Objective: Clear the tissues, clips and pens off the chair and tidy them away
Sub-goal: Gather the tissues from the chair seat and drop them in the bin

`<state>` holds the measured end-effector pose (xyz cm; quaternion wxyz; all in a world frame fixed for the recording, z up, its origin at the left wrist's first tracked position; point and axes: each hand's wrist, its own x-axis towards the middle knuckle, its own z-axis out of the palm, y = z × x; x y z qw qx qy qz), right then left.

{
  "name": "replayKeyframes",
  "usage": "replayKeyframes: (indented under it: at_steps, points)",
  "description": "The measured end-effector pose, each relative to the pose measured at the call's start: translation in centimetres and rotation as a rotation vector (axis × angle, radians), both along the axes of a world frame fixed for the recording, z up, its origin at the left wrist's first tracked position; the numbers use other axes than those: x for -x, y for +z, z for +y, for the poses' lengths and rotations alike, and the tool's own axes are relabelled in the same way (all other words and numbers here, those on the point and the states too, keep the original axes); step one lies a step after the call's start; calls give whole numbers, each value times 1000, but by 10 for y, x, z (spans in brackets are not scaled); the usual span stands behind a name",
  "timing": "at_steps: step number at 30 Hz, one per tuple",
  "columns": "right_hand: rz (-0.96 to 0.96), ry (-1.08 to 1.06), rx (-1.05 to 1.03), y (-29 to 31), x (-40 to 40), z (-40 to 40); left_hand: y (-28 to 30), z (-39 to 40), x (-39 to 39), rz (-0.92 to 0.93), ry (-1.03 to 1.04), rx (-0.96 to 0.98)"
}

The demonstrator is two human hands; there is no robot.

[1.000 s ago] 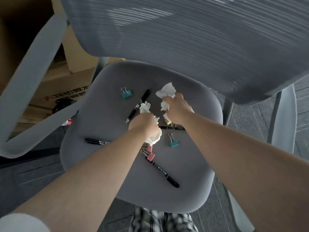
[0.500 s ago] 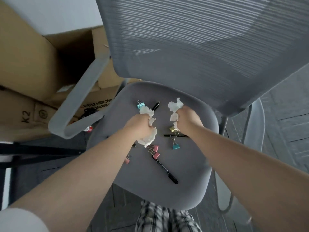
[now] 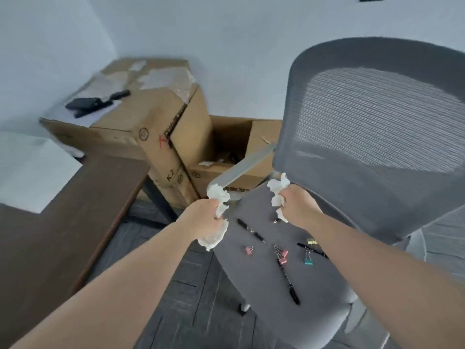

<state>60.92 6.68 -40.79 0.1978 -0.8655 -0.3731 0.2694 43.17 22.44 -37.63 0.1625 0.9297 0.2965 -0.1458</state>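
Both fists lifted off chair seat; left hand, right hand each clench tissues; pens, clips remain frame centre-right

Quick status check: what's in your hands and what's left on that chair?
Left hand, right hand each clutch tissues. Pens, clips remain on chair seat. Nothing blocking.

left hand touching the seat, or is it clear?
Apart. Head view: left hand grips tissue beyond the seat's edge, over the floor.
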Motion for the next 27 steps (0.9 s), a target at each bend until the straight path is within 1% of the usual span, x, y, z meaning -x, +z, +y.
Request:
replayKeyframes:
  at_steps: [4, 8, 12, 15, 18, 22, 25, 27]
  points:
    - [-153, 199, -16, 45, 67, 69, 31, 31, 91, -27, 153, -74]
    - [-165, 398, -71, 79, 162, 141, 55, 62, 200, -39, 329, -130]
    - [-174, 600, -159, 109, 267, 186, 68, 85, 308, -58, 511, -125]
    - [-181, 753, -221, 128, 353, 214, 79, 100, 391, -83, 608, -151]
    - [-132, 858, -253, 130, 431, 247, 88, 106, 470, -86, 698, -164]
    - [-124, 996, -296, 132, 530, 282, 97, 107, 569, -102, 843, -205]
    - [-111, 1147, -300, 136, 605, 292, 100, 96, 635, -101, 972, -238]
    - [-60, 1226, -294, 138, 651, 291, 96, 82, 676, -109, 1074, -250]
